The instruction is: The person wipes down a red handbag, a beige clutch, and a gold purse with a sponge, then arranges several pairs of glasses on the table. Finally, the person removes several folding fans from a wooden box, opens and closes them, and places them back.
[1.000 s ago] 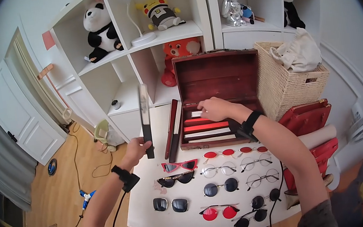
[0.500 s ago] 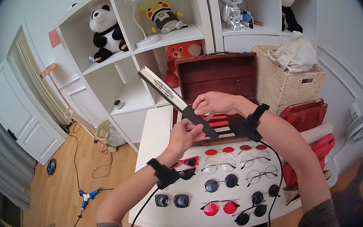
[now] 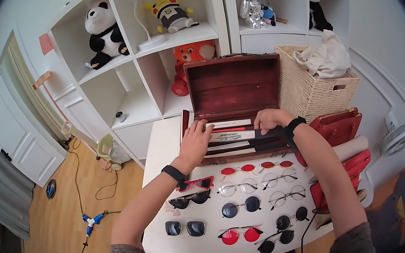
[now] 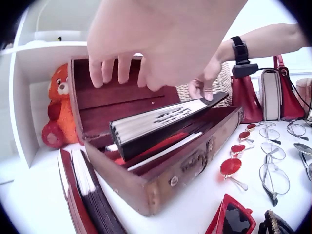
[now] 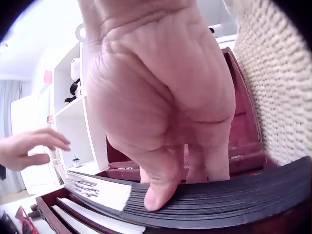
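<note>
My right hand (image 3: 273, 120) pinches a thick black book (image 4: 161, 122), thumb over its page edges and fingers behind. In the left wrist view the book lies tilted over an old red-brown wooden case (image 4: 161, 187), its near end partly inside. White page edges with dark marks and a black part show. My left hand (image 3: 195, 143) hovers at the book's left end, fingers spread and bent downward, holding nothing. Several other books, some with red or white edges, stand inside the case, among them a white-edged book (image 3: 229, 146). The case's lid (image 3: 235, 83) stands raised.
Left of the case lie a red book (image 4: 73, 200) and a black book (image 4: 100, 204). Several sunglasses and glasses (image 3: 240, 207) cover the table's front. A wicker basket (image 3: 301, 84) and red handbags (image 3: 336, 127) stand on the right. Behind is a white shelf with soft toys.
Both hands held the tilted book up before the case. It is now lowered into the case's opening in the right hand, and the left hand has let go.
</note>
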`<state>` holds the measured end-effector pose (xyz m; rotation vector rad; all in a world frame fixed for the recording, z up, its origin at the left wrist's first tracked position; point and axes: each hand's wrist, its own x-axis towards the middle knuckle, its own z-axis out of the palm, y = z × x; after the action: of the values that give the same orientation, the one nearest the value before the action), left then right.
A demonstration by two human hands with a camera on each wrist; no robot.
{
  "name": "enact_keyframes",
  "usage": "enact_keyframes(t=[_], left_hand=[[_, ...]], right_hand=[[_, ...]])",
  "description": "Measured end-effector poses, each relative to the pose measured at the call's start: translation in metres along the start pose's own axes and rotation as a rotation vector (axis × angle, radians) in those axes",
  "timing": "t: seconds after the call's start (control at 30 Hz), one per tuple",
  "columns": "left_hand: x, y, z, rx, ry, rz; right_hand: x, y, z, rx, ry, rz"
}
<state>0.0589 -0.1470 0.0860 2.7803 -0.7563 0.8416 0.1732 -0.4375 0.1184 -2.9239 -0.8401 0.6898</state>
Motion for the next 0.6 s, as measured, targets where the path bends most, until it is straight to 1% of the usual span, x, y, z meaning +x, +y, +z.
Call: enact_keyframes(t=[0.07, 0.1, 0.17, 0.2, 0.23, 0.3, 0.33, 0.37, 0.43, 0.5, 0.53, 0.57, 0.6], left_hand=[[-0.015, -0.013, 0.021, -0.089, -0.329, -0.063], [-0.022, -0.014, 0.027, -0.089, -0.329, -0.065], [-0.034, -0.018, 0.038, -0.053, -0.375, -0.06], [-0.033, -0.017, 0.033, -0.129, -0.443, -0.08], [-0.032, -0.015, 0.027, -0.131, -0.448, -0.079], [-0.033, -0.011, 0.02, -0.158, -0.493, -0.102], [-0.034, -0.013, 0.022, -0.161, -0.496, -0.104], [-0.035, -0.016, 0.025, -0.16, -0.468, -0.088], [-0.032, -0.017, 0.021, -0.158, -0.439, -0.076], [-0.025, -0.017, 0.018, -0.225, -0.525, -0.189], [-0.024, -0.019, 0.018, -0.227, -0.526, -0.19], [-0.024, -0.023, 0.017, -0.322, -0.465, -0.233], [-0.023, -0.027, 0.016, -0.415, -0.403, -0.275]], right_hand=[[0.0, -0.004, 0.013, 0.22, -0.096, 0.068], [0.001, -0.007, 0.016, 0.219, -0.097, 0.067], [0.004, -0.012, 0.02, 0.3, -0.288, 0.216], [0.009, -0.012, 0.025, 0.286, -0.302, 0.153], [0.014, -0.01, 0.029, 0.289, -0.305, 0.153], [0.021, -0.02, 0.036, -0.102, -0.112, 0.022], [0.016, -0.033, 0.034, -0.158, -0.049, 0.048], [0.02, -0.036, 0.04, -0.159, -0.053, 0.046], [0.025, -0.047, 0.049, -0.239, 0.166, -0.008], [0.024, -0.056, 0.048, -0.208, 0.139, -0.035], [0.019, -0.064, 0.046, -0.134, 0.094, -0.108], [0.017, -0.068, 0.045, -0.061, 0.049, -0.18], [0.016, -0.07, 0.052, -0.103, 0.08, -0.163]])
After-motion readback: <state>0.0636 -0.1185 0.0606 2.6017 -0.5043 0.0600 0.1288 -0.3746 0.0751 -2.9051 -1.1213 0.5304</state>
